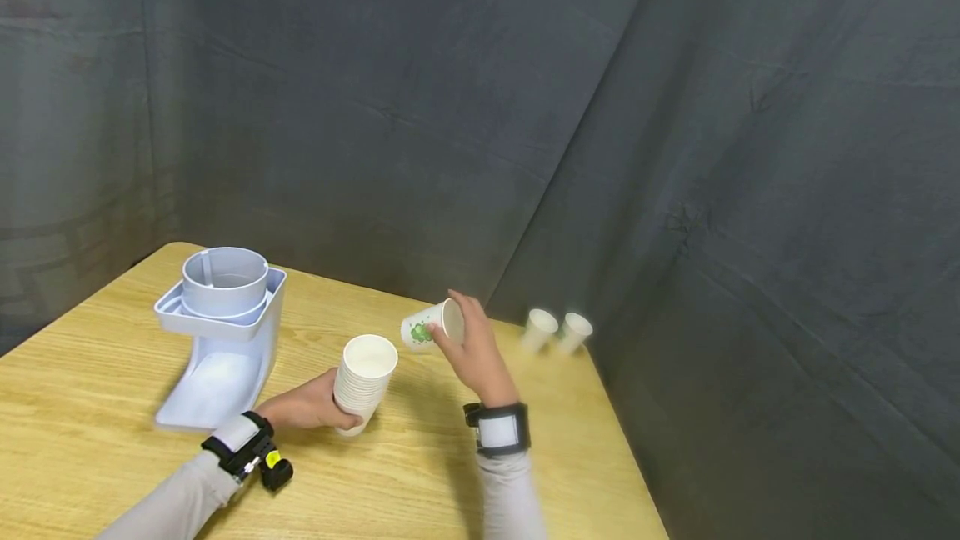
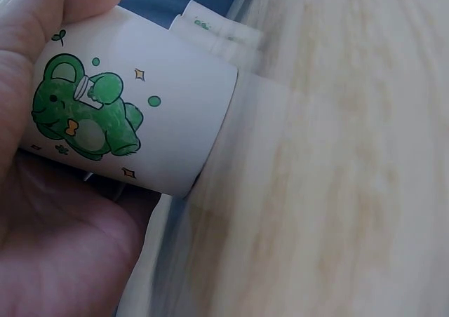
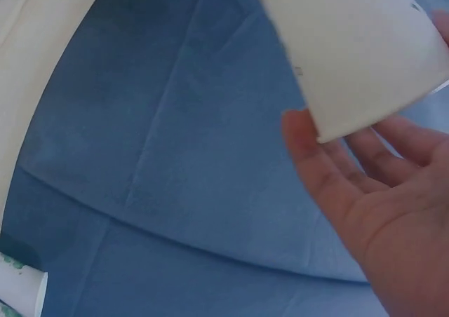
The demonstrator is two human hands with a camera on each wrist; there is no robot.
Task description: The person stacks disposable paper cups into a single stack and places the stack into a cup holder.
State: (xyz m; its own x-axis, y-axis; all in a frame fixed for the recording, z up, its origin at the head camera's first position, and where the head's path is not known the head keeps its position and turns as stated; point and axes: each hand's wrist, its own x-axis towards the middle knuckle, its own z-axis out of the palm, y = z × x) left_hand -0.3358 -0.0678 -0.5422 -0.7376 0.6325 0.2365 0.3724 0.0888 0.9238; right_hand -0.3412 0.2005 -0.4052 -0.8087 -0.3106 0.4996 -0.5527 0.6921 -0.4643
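Observation:
My left hand [image 1: 311, 403] grips a tall stack of white paper cups [image 1: 362, 390] around its lower part, the mouths facing up. In the left wrist view a green cartoon animal shows on the stack's lowest cup [image 2: 133, 99]. To the right of the stack, my right hand [image 1: 477, 357] holds a single paper cup [image 1: 422, 330] above the table. That cup lies tilted on its side, its mouth turned right toward the palm and its base toward the stack. Seen from the right wrist, fingertips [image 3: 302, 131] are at the wide rim of the cup [image 3: 358, 57].
Two paper cups [image 1: 542, 323] [image 1: 576, 329] stand side by side near the wooden table's [image 1: 600, 457] far right corner. On the left is a pale plastic stand [image 1: 225, 373] with a round holder [image 1: 225, 286] on top. Dark cloth [image 1: 375, 107] hangs behind the table.

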